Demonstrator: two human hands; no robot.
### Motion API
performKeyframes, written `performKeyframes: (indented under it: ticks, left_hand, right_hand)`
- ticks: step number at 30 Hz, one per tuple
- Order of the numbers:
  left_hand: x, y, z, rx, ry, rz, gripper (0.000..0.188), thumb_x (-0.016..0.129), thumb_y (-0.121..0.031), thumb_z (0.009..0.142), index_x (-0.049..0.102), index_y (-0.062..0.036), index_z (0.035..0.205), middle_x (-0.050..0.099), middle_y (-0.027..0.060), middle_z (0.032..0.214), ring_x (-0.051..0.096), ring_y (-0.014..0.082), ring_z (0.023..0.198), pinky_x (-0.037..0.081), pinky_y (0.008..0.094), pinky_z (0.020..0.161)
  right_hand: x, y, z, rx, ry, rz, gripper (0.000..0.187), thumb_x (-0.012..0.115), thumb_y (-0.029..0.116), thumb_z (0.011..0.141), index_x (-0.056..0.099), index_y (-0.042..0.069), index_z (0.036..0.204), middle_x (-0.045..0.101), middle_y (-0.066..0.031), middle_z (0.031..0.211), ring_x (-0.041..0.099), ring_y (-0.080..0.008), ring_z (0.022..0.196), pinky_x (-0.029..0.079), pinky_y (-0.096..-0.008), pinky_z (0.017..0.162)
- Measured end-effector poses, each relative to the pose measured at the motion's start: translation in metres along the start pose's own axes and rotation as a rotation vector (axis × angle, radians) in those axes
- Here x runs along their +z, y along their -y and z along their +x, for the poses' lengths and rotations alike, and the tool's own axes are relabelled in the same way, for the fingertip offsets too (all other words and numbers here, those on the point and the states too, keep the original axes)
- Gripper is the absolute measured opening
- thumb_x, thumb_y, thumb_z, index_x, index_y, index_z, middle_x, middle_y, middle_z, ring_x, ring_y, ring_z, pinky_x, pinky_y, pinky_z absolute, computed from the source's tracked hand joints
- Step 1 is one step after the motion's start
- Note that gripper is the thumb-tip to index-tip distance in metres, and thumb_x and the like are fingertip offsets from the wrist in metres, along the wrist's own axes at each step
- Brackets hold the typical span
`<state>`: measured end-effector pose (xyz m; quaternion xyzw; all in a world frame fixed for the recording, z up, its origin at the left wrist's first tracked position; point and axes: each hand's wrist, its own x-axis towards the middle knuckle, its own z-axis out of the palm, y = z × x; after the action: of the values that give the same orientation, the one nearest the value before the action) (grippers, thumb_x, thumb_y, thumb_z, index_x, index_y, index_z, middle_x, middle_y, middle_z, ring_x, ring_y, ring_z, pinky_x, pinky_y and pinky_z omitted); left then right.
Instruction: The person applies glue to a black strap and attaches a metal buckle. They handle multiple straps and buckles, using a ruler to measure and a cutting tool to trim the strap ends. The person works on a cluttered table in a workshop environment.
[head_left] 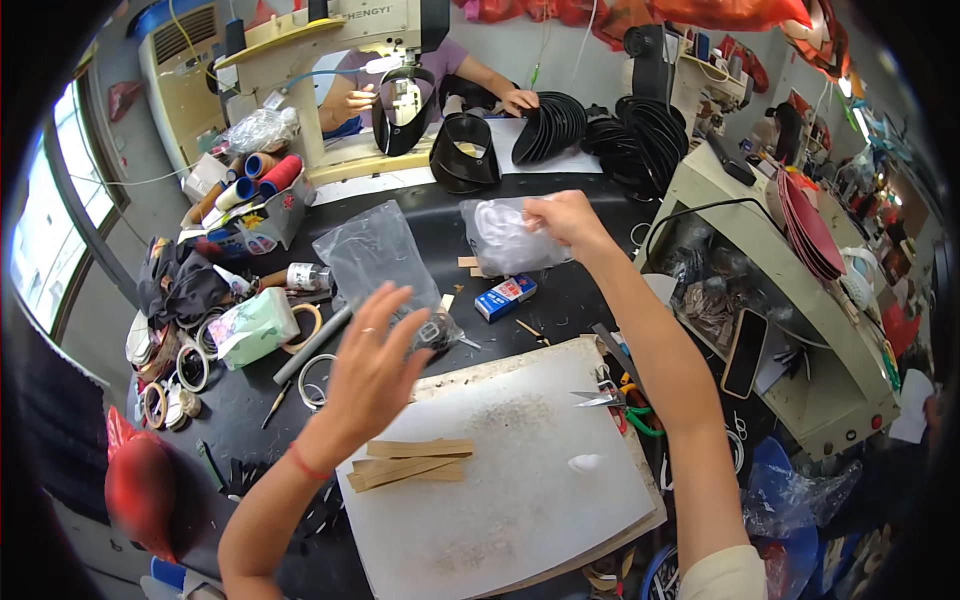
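My right hand (568, 220) is closed on the edge of a clear plastic bag (500, 238) with white, loop-like contents I cannot make out. With fingers spread and nothing in it, my left hand (375, 360) hovers over the near side of another clear plastic bag (372, 250), which holds small dark pieces. Below the hands lies a white cutting board (520, 470). Several tan strips (415, 462) are stacked on its left part, and a small white tuft (585, 463) sits toward its right. Between the bags and the board is a small blue box (505, 297).
Scissors (610, 398) lie at the board's right edge. A phone (744, 352) leans on a beige machine (690, 190) at right. Thread spools (240, 190), tape rolls (192, 367) and a tissue pack (255, 328) crowd the left. Across the table, another person works beside black curved pieces (550, 128).
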<state>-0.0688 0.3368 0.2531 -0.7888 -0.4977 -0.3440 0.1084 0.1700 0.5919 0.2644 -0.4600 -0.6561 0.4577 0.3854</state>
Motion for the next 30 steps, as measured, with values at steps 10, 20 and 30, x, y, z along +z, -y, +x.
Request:
performKeyframes:
  ticks: [10,20,30]
  left_hand:
    - [0.116,0.021,0.030,-0.417,0.152,-0.513,0.108,0.084,-0.018,0.064,0.017,0.0079,0.145,0.031,0.0317,0.144,0.034,0.0435,0.135,0.032,0.0416,0.112]
    - [0.104,0.032,0.019,-0.374,0.067,-0.556,0.132,0.089,-0.034,0.058,0.001,0.0047,0.149,0.027,0.0313,0.148,0.027,0.0413,0.141,0.024,0.0412,0.116]
    - [0.092,0.006,0.025,-0.494,0.088,-0.688,0.135,0.090,-0.038,0.059,0.000,0.0077,0.148,0.024,0.0374,0.146,0.027,0.0432,0.140,0.023,0.0429,0.115]
  right_hand:
    - [0.041,0.010,-0.092,0.160,0.495,0.206,0.046,0.048,0.006,0.082,0.061,0.004,0.127,0.061,-0.0107,0.113,0.057,-0.0269,0.102,0.048,-0.0419,0.087]
    - [0.061,0.111,-0.084,-0.614,0.328,-0.889,0.025,0.065,0.020,0.083,0.070,0.006,0.103,0.069,-0.0191,0.092,0.068,-0.0318,0.081,0.055,-0.0379,0.074]
    - [0.036,0.169,-0.104,-0.882,-0.316,-0.798,0.025,0.059,0.014,0.085,0.069,0.001,0.103,0.069,-0.0201,0.091,0.068,-0.0281,0.081,0.052,-0.0357,0.076]
